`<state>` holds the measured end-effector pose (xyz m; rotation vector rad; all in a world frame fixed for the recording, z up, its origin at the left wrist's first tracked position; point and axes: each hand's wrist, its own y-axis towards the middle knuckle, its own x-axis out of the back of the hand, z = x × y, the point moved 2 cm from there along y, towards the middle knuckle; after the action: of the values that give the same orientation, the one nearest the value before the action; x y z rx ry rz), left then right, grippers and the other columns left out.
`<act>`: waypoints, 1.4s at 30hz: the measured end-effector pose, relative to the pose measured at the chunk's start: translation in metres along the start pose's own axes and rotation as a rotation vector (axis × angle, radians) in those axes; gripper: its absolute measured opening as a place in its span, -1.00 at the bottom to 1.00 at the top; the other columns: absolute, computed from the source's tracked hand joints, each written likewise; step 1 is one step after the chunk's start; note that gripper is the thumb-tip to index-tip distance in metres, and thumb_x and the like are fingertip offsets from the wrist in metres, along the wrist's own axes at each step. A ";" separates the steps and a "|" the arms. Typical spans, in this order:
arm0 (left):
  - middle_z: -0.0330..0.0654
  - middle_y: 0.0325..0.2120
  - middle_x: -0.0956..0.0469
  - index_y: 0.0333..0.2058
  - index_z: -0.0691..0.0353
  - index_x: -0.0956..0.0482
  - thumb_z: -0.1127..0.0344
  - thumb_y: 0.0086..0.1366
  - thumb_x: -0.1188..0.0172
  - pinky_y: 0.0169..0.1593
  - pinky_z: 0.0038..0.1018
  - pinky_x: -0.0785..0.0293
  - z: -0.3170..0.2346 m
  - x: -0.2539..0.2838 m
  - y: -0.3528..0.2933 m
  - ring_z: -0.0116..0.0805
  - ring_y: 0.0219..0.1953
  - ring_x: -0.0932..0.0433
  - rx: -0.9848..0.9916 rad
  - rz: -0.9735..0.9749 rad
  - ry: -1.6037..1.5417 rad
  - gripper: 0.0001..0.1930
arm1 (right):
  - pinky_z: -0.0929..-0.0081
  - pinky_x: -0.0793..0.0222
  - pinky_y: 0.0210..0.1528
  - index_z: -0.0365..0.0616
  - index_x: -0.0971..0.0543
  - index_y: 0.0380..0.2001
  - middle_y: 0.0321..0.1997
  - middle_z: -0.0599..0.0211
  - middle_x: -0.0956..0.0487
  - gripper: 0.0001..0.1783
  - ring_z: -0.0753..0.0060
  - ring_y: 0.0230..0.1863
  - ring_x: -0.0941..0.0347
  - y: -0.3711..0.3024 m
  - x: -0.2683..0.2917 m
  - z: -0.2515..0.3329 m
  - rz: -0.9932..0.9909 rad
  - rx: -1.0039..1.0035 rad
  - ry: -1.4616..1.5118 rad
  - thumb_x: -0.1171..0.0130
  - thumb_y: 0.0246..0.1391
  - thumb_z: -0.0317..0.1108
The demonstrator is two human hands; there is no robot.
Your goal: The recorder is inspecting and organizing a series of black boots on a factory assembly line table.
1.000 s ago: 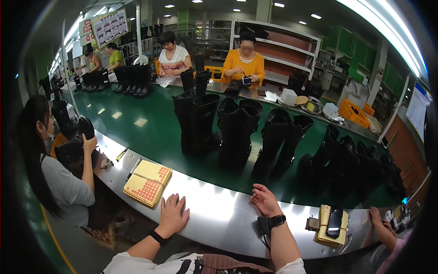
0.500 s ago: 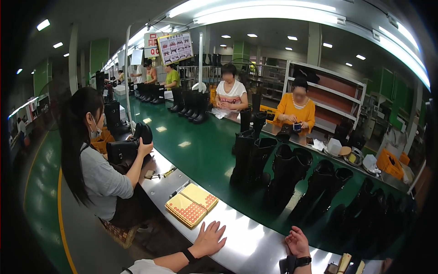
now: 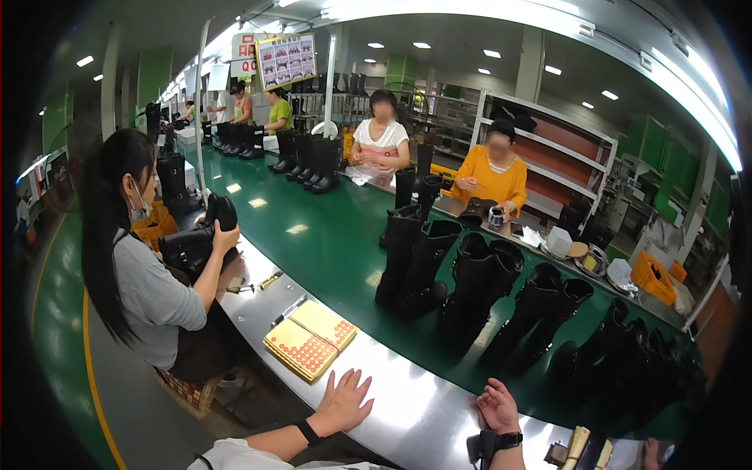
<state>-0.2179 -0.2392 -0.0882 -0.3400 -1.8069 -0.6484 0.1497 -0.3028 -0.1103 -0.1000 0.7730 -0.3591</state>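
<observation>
My left hand [image 3: 343,401] lies flat on the bare metal strip of the workbench [image 3: 395,392], fingers spread, nothing in it. Just beyond it sits a stack of yellow cards or envelopes with red dots [image 3: 312,338], bound by a band, with a pen [image 3: 288,311] along its far edge. My right hand [image 3: 497,405] rests palm up near the green belt's edge, its fingers loosely curled and holding nothing I can see. Tall black boots [image 3: 478,286] stand in pairs on the green surface beyond it.
At my left a seated co-worker [image 3: 157,258] holds a black boot [image 3: 188,249]. Across the bench, a person in orange [image 3: 493,176] works on a dark item, beside a person in white [image 3: 381,145]. Rolled yellowish pieces [image 3: 578,445] lie right of my right hand. Orange crates [image 3: 654,278] stand far right.
The whole view has shifted, with the scene now further left in the picture. The person in orange has moved their hands apart. My hands keep about the same pose on the bench.
</observation>
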 end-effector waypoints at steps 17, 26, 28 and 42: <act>0.06 0.06 -0.33 0.05 0.22 -0.43 0.12 0.20 -0.14 0.27 0.12 0.00 -0.008 0.009 0.003 0.03 0.21 -0.21 -0.017 -0.115 -0.002 -0.52 | 0.46 -0.45 -0.12 -0.16 -0.47 -0.06 -0.39 0.44 -0.48 -0.77 0.60 -0.38 -0.40 -0.001 -0.006 0.003 0.050 -0.017 -0.030 -0.03 0.22 -0.49; 0.13 0.09 -0.33 0.08 0.26 -0.42 0.11 0.22 -0.10 0.28 0.13 0.03 -0.011 0.010 0.004 0.04 0.22 -0.22 0.002 -0.089 -0.023 -0.49 | 0.50 -0.46 -0.11 -0.14 -0.49 -0.07 -0.35 0.43 -0.51 -0.78 0.56 -0.32 -0.45 0.001 -0.002 0.003 0.091 -0.017 -0.036 -0.03 0.22 -0.48; 0.13 0.09 -0.33 0.08 0.26 -0.42 0.11 0.22 -0.11 0.28 0.13 0.03 -0.011 0.010 0.004 0.04 0.22 -0.22 -0.004 -0.088 -0.021 -0.49 | 0.50 -0.46 -0.11 -0.14 -0.50 -0.07 -0.34 0.43 -0.52 -0.78 0.56 -0.32 -0.46 0.002 -0.002 0.003 0.068 -0.030 -0.032 -0.03 0.22 -0.48; 0.13 0.10 -0.31 0.07 0.27 -0.42 0.12 0.20 -0.13 0.29 0.12 0.04 -0.012 0.011 0.004 0.05 0.23 -0.20 -0.004 -0.087 -0.023 -0.49 | 0.50 -0.44 -0.10 -0.14 -0.49 -0.04 -0.34 0.45 -0.48 -0.76 0.62 -0.34 -0.41 0.000 -0.004 0.002 0.036 -0.023 -0.036 -0.04 0.22 -0.48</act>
<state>-0.2101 -0.2439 -0.0746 -0.2731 -1.8507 -0.7114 0.1484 -0.3012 -0.1063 -0.1139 0.7422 -0.3137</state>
